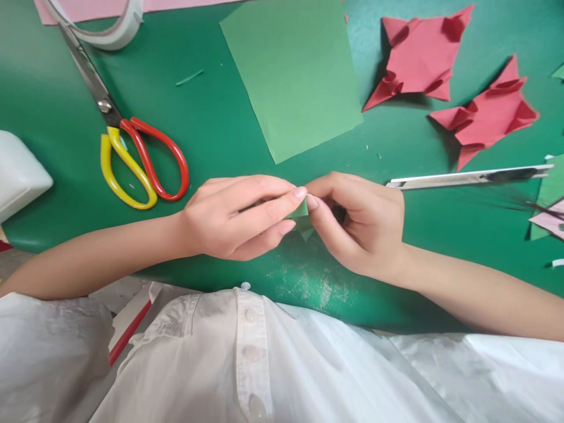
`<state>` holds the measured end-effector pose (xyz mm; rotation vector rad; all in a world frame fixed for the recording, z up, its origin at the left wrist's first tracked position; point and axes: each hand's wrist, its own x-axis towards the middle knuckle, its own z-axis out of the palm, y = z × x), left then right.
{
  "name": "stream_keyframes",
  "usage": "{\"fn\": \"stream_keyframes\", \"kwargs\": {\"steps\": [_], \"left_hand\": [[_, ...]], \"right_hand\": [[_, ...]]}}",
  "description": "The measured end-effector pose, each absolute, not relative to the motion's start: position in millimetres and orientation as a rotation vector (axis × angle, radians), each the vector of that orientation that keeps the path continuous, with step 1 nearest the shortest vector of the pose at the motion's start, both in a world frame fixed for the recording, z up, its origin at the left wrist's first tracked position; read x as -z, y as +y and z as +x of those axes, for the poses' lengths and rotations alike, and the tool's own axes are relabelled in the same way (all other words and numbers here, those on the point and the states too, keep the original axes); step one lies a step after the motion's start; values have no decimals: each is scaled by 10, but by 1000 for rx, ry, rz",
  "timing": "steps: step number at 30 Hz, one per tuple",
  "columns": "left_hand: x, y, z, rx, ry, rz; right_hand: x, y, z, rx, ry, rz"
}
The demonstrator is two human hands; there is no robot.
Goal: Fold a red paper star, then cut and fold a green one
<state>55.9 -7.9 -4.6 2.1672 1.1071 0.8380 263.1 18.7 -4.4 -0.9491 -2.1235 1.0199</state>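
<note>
A small folded piece of green paper (303, 218) is pinched between both hands just above the near edge of the green table (220, 129). My left hand (238, 217) comes in from the left with fingers closed on the paper. My right hand (356, 220) comes in from the right, its fingertips pressed on the same piece. Most of the paper is hidden by the fingers.
A green paper sheet (295, 70) lies beyond the hands. Scissors with red and yellow handles (132, 153) lie to the left. Two folded red paper shapes (418, 56) (489, 114) and a metal utility knife (471, 176) lie to the right. A tape roll (110, 29) sits at top left.
</note>
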Motion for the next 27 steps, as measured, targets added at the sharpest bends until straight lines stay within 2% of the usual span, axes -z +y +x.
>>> {"fn": "stream_keyframes", "kwargs": {"steps": [4,13,27], "left_hand": [[46,20,550,-1065,1041,2223],[22,165,557,-998,989,1771],[-46,135,551,-760,1135,1621]], "right_hand": [[42,189,2635,-1061,-2104,-961],[67,198,2631,-1035,-2114,-883],[66,197,2629,-1056,-2069,-876]]}}
